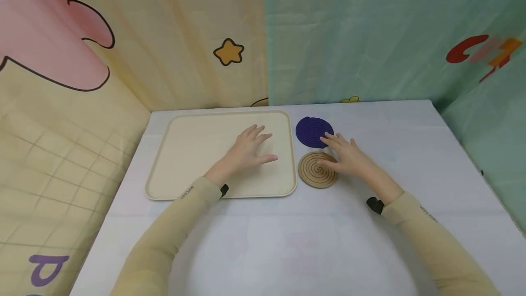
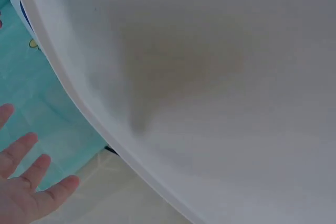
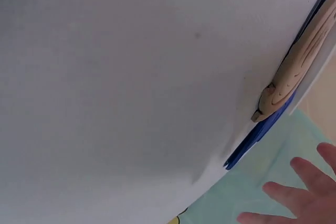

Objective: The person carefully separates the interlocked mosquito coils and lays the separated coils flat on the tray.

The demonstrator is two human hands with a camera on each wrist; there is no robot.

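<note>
My left hand (image 1: 248, 148) hovers over the right part of a cream tray (image 1: 193, 154), fingers spread and holding nothing. In the left wrist view the spread fingers (image 2: 37, 171) show at the lower left. My right hand (image 1: 347, 155) is above two flat round spiral pieces, its fingers apart with nothing held. The purple-blue spiral disc (image 1: 312, 131) lies at the back, partly under the fingertips. Nearer me is the tan spiral disc (image 1: 314, 170), overlapped by the thumb. The right wrist view shows the tan disc (image 3: 289, 80) edge-on before the blue one (image 3: 249, 140); contact cannot be told.
A white cloth covers the table (image 1: 287, 241). Behind it hang a yellow curtain (image 1: 185, 35) and a green curtain (image 1: 370, 35) with cartoon prints. Both discs lie just right of the tray's right rim. A dark band sits on each wrist.
</note>
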